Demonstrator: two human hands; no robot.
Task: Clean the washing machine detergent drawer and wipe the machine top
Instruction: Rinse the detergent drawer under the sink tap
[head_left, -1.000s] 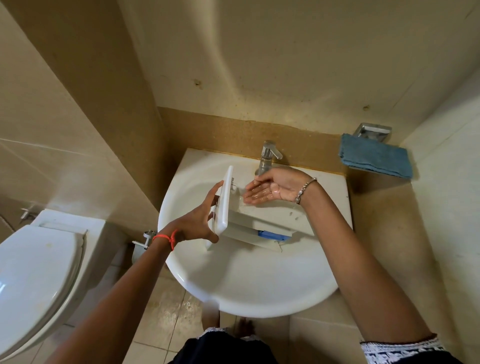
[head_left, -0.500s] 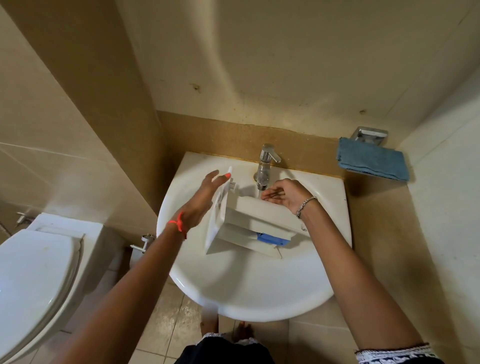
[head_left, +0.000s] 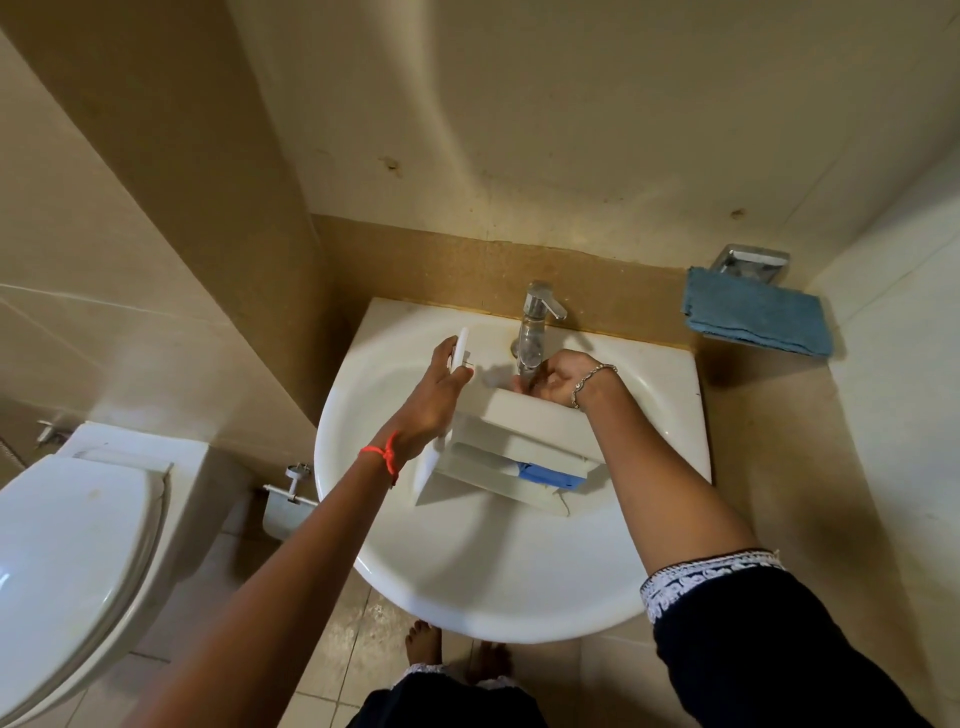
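A white detergent drawer (head_left: 524, 441) with a blue insert (head_left: 550, 475) lies tilted in the white sink (head_left: 493, 571). My left hand (head_left: 436, 400) grips the drawer's front panel, thumb and fingers around its upper edge. My right hand (head_left: 563, 376) is at the drawer's far end under the chrome tap (head_left: 535, 332), its fingers curled over the drawer's back rim. Water appears to run from the tap onto that end.
A folded blue cloth (head_left: 758, 317) lies on a wall shelf at the right, behind the sink. A white toilet (head_left: 67, 561) stands at the left. Beige tiled walls close in on both sides. My bare feet (head_left: 457, 654) stand on the tiled floor below the sink.
My right hand turned from palm-up under the tap to curled over the drawer's back end. My left hand slid up the front panel, and the drawer shifted closer to the tap.
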